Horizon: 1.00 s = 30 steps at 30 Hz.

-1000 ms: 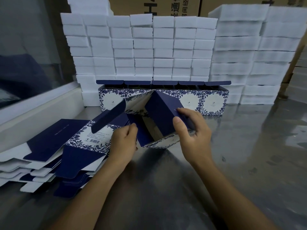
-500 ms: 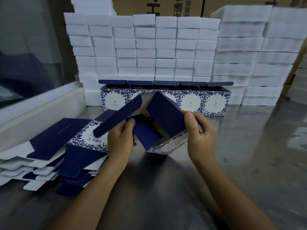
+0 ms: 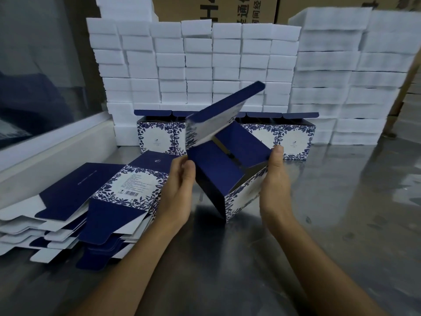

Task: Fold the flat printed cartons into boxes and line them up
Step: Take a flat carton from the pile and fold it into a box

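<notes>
1. Two bare hands hold one half-formed carton of blue-and-white floral printed card (image 3: 230,169), tilted on a lower corner above the grey metal bench (image 3: 341,213).
2. The left hand (image 3: 180,192) is curled against the carton's near-left edge; the right hand (image 3: 274,185) is pressed along the right wall, thumb upright at the rim.
3. The carton's open mouth faces up and toward the person, its navy lid flap (image 3: 224,106) raised toward the far right.
4. A row of finished floral boxes (image 3: 293,137) stands directly behind, just beyond the held carton; the right hand is judged nearer its open end.
5. A stack of flat printed cartons (image 3: 95,201) lies to the left; a barcode shows, but its small text is unreadable.
</notes>
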Available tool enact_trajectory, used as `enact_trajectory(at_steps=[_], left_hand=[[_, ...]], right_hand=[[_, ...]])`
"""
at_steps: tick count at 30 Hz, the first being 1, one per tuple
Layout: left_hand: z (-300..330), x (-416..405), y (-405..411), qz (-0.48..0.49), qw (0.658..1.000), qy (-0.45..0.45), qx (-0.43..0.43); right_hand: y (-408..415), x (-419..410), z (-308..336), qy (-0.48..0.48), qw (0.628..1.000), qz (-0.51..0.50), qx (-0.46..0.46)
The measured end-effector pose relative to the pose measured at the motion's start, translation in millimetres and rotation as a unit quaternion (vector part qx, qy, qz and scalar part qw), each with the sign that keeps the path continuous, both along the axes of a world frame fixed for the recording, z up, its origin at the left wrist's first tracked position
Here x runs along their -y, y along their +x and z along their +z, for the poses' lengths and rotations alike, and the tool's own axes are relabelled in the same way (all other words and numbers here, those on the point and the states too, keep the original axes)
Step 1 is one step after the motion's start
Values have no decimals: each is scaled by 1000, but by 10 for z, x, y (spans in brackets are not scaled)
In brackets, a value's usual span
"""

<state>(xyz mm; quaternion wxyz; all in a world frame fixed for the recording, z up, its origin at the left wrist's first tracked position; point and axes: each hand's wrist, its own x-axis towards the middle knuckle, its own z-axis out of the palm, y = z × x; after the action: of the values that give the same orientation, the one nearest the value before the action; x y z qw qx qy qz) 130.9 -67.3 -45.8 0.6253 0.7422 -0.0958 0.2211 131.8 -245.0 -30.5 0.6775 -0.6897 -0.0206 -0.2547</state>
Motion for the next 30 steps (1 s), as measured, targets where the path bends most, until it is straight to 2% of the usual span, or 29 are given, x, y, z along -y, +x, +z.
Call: enact_trajectory(at_steps=[4,7,10,13,15,18,21,23,25,30], left_hand=[[-28,39,15,-21,999,-16,30],[-42,14,40,-47,998,-47,6],[-9,-26,27,-89,992,-88,-15],[-1,-51,6,-103,988,-109,-34],[-10,-61,8,-104,987,-115,-39],[12,-83,11,-90,985,-142,-40],[34,-100,11,-86,982,-162,-44],[31,-109,-2,-91,977,-187,-50],[27,-104,-11,-88,976,-193,-55],[25,-31,-5,-41,986,-155,-52]], right_hand=[[21,-21,-39,4,999,22,-41],[45,-20,-69,2,997,56,-51],[-14,-23,-12,57,988,118,-86],[-111,-30,52,130,963,210,-110],[-168,-60,84,132,952,255,-107],[-167,-74,49,98,958,259,-73],[-179,-72,44,51,961,259,-79],[-174,-42,57,31,970,233,-61],[-147,-5,52,57,977,202,-34],[-41,80,-14,33,994,100,-8]])
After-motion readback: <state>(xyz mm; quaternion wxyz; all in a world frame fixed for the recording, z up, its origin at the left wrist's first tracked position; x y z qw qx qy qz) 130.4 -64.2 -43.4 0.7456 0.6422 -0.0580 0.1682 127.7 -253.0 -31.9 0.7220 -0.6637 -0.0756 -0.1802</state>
